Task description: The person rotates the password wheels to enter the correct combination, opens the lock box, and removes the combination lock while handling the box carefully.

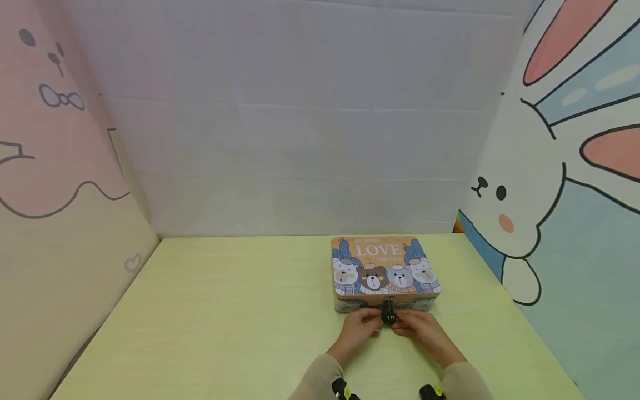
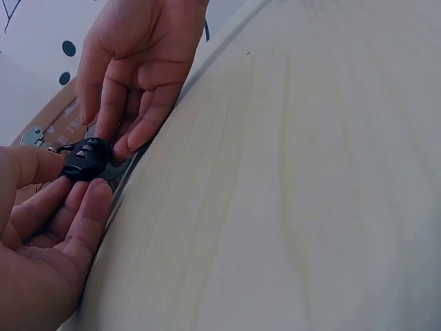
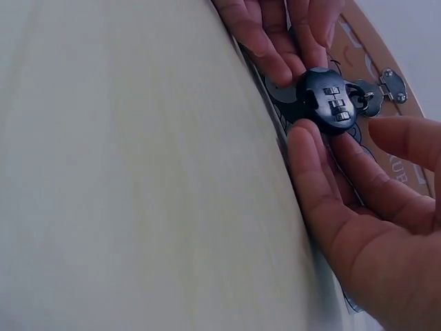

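Note:
A black combination padlock (image 1: pixel 388 314) with several number dials hangs by its shackle from the metal clasp (image 3: pixel 368 96) of a tin box (image 1: pixel 385 269). The orange lid shows cartoon bears and the word LOVE. My left hand (image 1: pixel 359 328) has its curled fingertips on one side of the padlock. From the other side, my right hand (image 1: pixel 422 330) holds it with curled fingers, its thumb lifted a little away in the right wrist view. Between both hands the dials (image 3: pixel 336 103) face up toward me. Fingertips behind the padlock are partly hidden.
The box lies shut near the back right of the pale yellow table (image 1: pixel 225 311). A white cloth wall (image 1: pixel 300 122) rises behind it. Printed panels stand at the sides, with a rabbit panel (image 1: pixel 525 211) close on the right.

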`<state>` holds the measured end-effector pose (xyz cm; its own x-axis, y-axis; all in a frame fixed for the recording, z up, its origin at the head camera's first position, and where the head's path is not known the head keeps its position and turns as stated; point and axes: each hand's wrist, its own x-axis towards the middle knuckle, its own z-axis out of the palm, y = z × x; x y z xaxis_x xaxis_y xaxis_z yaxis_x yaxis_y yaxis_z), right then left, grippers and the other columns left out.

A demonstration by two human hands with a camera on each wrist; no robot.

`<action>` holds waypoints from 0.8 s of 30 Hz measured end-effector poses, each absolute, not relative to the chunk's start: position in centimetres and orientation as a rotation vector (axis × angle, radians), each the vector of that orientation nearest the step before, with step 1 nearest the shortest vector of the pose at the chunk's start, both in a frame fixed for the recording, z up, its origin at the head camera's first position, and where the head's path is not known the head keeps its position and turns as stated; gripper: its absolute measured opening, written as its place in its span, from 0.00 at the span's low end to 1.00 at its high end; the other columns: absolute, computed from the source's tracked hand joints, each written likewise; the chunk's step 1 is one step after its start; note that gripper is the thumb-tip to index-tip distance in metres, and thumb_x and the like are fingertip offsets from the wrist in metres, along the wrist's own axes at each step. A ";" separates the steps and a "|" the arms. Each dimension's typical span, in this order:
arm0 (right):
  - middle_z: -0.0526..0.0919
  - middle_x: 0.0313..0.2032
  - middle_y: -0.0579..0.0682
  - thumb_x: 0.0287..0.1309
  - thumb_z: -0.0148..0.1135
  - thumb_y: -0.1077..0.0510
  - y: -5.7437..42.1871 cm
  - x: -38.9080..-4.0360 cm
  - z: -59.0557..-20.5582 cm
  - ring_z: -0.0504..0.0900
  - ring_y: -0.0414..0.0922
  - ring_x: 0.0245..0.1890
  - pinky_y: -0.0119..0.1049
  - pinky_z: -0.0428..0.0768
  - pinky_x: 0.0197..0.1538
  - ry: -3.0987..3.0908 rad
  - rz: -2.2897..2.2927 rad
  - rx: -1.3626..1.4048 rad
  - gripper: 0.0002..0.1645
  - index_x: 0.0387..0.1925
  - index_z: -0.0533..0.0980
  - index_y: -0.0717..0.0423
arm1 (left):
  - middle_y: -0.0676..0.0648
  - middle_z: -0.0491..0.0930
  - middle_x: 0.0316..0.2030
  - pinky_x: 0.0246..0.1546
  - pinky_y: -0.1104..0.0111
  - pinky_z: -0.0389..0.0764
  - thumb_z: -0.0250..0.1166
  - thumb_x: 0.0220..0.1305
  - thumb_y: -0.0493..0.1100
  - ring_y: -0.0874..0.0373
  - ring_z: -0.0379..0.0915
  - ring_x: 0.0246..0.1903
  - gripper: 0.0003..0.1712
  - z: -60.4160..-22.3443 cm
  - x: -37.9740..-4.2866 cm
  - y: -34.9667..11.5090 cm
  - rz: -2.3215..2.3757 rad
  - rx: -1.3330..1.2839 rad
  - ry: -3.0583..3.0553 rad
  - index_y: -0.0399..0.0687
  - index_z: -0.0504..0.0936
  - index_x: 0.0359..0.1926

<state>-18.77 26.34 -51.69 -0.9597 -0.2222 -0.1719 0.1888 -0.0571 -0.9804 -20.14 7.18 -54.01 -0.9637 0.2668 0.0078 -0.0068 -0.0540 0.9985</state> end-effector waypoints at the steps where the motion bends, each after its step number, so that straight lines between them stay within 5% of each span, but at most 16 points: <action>1: 0.84 0.39 0.49 0.73 0.50 0.62 26.3 -18.8 -51.7 0.84 0.39 0.38 0.33 0.84 0.48 1.928 -2.104 -0.034 0.23 0.55 0.70 0.83 | 0.41 0.84 0.35 0.32 0.66 0.86 0.63 0.61 0.29 0.59 0.78 0.29 0.12 -54.0 -20.1 7.2 2.139 0.275 2.015 0.25 0.82 0.45; 12: 0.83 0.40 0.51 0.73 0.48 0.64 26.6 -19.1 -52.0 0.84 0.42 0.39 0.35 0.85 0.48 1.860 -2.066 -0.124 0.20 0.54 0.71 0.82 | 0.44 0.84 0.30 0.25 0.70 0.84 0.67 0.58 0.27 0.61 0.77 0.21 0.10 -54.1 -20.2 7.4 2.197 0.213 1.947 0.26 0.82 0.42; 24: 0.83 0.39 0.50 0.68 0.52 0.70 26.8 -19.6 -51.9 0.85 0.42 0.40 0.34 0.84 0.48 1.676 -2.133 -0.168 0.09 0.42 0.79 0.64 | 0.47 0.82 0.30 0.25 0.70 0.86 0.66 0.60 0.26 0.63 0.77 0.20 0.11 -53.9 -20.6 7.5 2.189 0.220 1.886 0.26 0.81 0.44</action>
<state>-19.56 26.78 -51.85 -0.9044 -0.3951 -0.1608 0.2497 -0.1845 -0.9506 -20.59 7.46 -53.89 -0.9590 0.2801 -0.0441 -0.0850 -0.1356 0.9871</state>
